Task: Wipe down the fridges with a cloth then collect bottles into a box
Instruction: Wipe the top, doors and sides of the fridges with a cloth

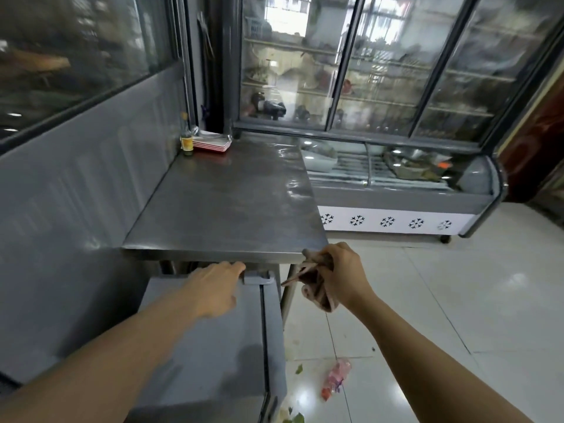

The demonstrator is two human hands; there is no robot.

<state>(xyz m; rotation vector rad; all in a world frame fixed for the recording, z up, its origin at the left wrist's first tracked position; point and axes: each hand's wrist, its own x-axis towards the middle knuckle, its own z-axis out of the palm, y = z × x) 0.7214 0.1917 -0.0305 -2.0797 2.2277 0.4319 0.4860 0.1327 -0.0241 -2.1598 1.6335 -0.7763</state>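
My right hand [341,273] grips a bunched brownish cloth [317,285] just off the front right corner of a steel table [225,209]. My left hand [216,285] reaches under the table's front edge, fingers resting at the top handle of a low grey chest fridge [207,346] below. A glass bottle with orange liquid [186,141] stands at the table's far left corner. A crushed plastic bottle with a pink label [335,380] lies on the floor tiles. A tall glass-door display fridge [381,71] stands behind, with a curved glass chiller [396,178] beneath it.
A stack of red and white trays [212,143] sits beside the glass bottle. A grey wall panel with a window runs along the left. Green scraps [299,369] litter the white floor tiles. A dark red door stands at the far right.
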